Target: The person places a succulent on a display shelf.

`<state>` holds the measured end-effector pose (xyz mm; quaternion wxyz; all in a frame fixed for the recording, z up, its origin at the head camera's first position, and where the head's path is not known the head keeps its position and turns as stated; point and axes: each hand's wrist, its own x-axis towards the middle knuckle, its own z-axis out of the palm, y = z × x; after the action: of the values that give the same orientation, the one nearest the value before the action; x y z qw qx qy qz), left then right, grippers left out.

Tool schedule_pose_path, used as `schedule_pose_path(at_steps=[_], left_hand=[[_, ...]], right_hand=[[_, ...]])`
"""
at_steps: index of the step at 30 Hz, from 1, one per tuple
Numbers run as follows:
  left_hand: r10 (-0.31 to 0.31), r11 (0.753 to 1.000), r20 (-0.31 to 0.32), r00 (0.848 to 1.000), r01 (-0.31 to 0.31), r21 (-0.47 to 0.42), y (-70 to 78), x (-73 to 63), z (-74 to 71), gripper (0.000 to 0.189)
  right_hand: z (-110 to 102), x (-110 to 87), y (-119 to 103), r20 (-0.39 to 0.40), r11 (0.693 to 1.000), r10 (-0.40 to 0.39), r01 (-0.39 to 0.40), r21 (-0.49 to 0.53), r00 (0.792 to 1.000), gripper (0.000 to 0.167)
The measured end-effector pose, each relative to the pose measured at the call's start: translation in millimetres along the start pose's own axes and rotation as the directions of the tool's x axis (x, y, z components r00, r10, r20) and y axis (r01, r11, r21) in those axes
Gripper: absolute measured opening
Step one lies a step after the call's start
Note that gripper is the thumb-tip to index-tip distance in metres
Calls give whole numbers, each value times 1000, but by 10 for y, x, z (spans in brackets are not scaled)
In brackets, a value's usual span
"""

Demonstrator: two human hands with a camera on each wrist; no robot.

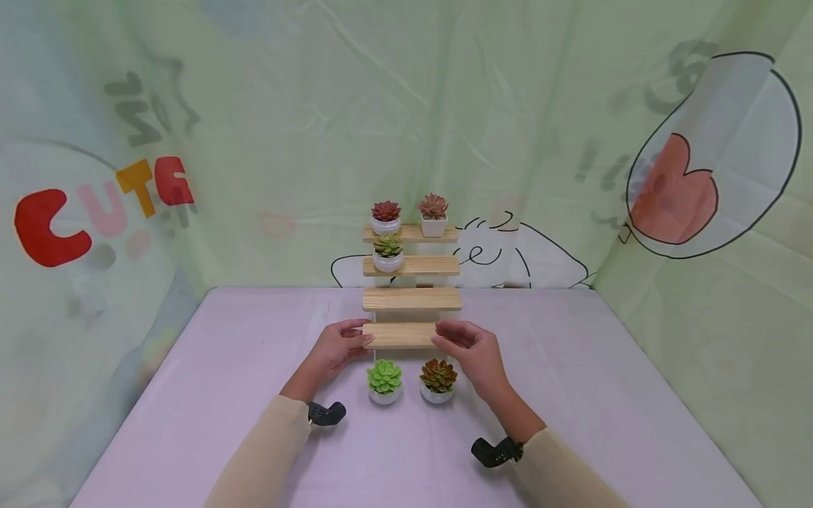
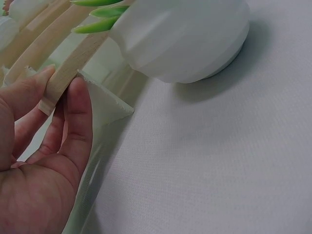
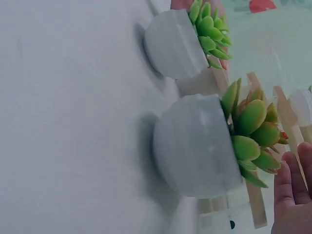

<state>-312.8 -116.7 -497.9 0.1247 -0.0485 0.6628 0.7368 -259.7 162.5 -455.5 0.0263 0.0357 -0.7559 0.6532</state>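
A tiered wooden plant stand (image 1: 411,299) stands at the middle of the table. My left hand (image 1: 338,348) pinches the left end of its lowest board (image 1: 400,336), thumb on one face and fingers on the other, as the left wrist view shows. My right hand (image 1: 473,353) is beside the board's right end, overlapping it in the head view. In the right wrist view those fingers (image 3: 283,185) are extended, apart from the board's end. In front of the stand are a bright green succulent (image 1: 384,377) and a brownish-red succulent (image 1: 438,376), both in white pots.
On the top board are a dark red succulent (image 1: 385,217) and a pink succulent (image 1: 434,213). A yellow-green succulent (image 1: 388,251) stands at the left of the second board. Pale printed curtains (image 1: 305,155) enclose the lilac-white table (image 1: 254,353) at the back and sides.
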Motion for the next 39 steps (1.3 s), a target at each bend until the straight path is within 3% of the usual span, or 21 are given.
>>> schedule_pose_path(at_steps=[9,21,29,39], left_hand=[[1,1000,-2,1000,-1,-8,-4,-2,5,45],[12,1000,5,1000,-12,-6,-10,-1,-11,46],[5,1000,14,1000,-5,-2,7,-19,-9,46],[14,1000,30,999,-14,-1,4,-2,-8,47]], right_hand=[[-73,-217,205,90,999,37,-39,18,995,50],[-142,-353,331,231,997,55,-41,-65,971,72],[-156,-368,392,249,989,122,-97,-109,961,82],[-130,-386,415,218,987,128,-102,-128,967,77]])
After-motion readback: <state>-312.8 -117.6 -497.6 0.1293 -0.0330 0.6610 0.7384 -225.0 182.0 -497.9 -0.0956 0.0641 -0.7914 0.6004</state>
